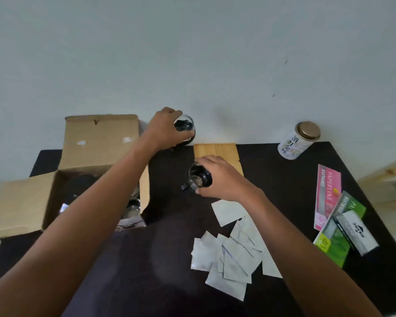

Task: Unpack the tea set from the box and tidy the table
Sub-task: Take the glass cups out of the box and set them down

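Observation:
An open cardboard box (96,143) stands at the table's left, with more glassware (133,208) and dark items inside. My left hand (164,128) grips a glass cup (185,127) from above at the table's far edge, by the wall. My right hand (220,178) grips a second glass cup (198,178) with a dark handle, near the table's middle. Just behind that cup lie light wooden coasters (216,151), side by side.
The table (284,179) is dark. Several white sachets (233,248) lie scattered at the near middle. A white jar with a gold lid (298,140) stands at the far right. Pink (327,193) and green (340,227) paper packs and a grey pack (354,232) lie at the right edge.

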